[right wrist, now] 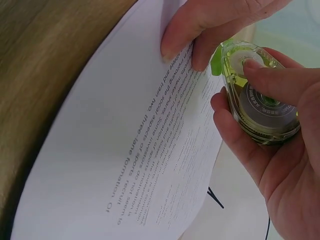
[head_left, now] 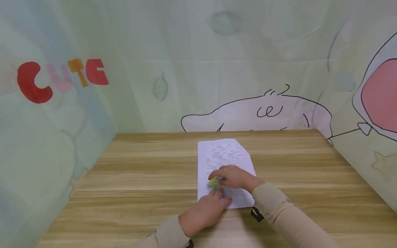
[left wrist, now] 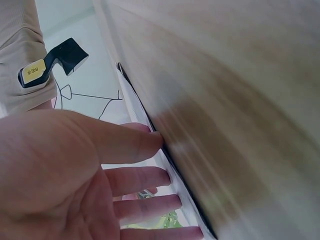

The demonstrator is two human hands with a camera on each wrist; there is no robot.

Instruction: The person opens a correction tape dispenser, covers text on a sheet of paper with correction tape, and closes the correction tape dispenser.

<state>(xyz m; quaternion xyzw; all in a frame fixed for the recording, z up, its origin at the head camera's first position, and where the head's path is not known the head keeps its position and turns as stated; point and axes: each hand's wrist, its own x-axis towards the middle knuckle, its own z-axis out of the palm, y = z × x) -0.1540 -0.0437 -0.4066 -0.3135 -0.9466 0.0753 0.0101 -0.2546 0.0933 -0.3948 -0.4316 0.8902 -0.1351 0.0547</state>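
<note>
A printed sheet of paper (head_left: pixel 203 165) lies on the wooden table, its upper right edge slanting. My right hand (head_left: pixel 235 176) holds a green see-through correction tape (right wrist: pixel 265 100) over the lower part of the text. In the right wrist view the thumb lies on its side and the fingers wrap underneath, with its green tip at the printed lines. My left hand (head_left: pixel 207 208) rests on the lower edge of the paper, fingers extended, fingertips close to the tape. In the left wrist view those fingers (left wrist: pixel 145 180) reach straight across the sheet's edge.
The wood-grain table (head_left: pixel 149 165) reaches back to a printed cloth backdrop (head_left: pixel 173 69) with cartoon drawings and the word CUTE. A black wrist device (left wrist: pixel 35 72) with a yellow label sits on the right sleeve.
</note>
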